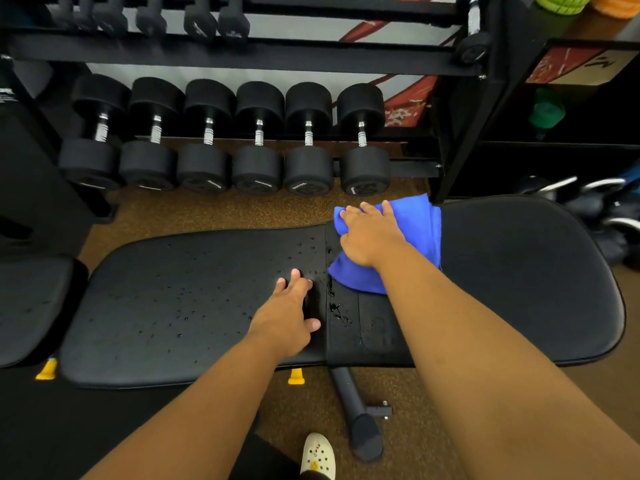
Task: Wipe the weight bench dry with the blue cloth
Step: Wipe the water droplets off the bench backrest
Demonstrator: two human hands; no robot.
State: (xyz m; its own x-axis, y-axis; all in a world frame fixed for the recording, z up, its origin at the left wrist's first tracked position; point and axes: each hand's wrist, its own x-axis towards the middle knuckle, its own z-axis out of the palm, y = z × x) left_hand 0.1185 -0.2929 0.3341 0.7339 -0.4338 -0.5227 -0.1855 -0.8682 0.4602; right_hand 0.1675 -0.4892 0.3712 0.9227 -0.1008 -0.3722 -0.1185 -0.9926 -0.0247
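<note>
Bench pads run across the middle of the view, black and padded, standing on a brown speckled floor in front of a rack of black dumbbells. At far left a separate small pad sits just beside the long pad, with a yellow tab below the gap between them. Water drops are scattered over the long pad, thickest toward its right part. The left hand lies flat on this wet worktop, fingers spread wide and gripping nothing. A second yellow tab shows under the near edge below that hand. Just right of it a seam crosses the bench, where a small pool of water has gathered. The cloth, bright blue and bunched, lies on the bench right of the seam, its far corner reaching the far edge. The right hand presses down on the cloth's left part, palm flat and fingers spread over the fabric rather than closed around it. Below, a dark frame leg slants to the floor, and a white clog stands near its foot. Further right the wide rounded pad looks free of drops. Green and orange things at the upper right are too blurred to name.
</note>
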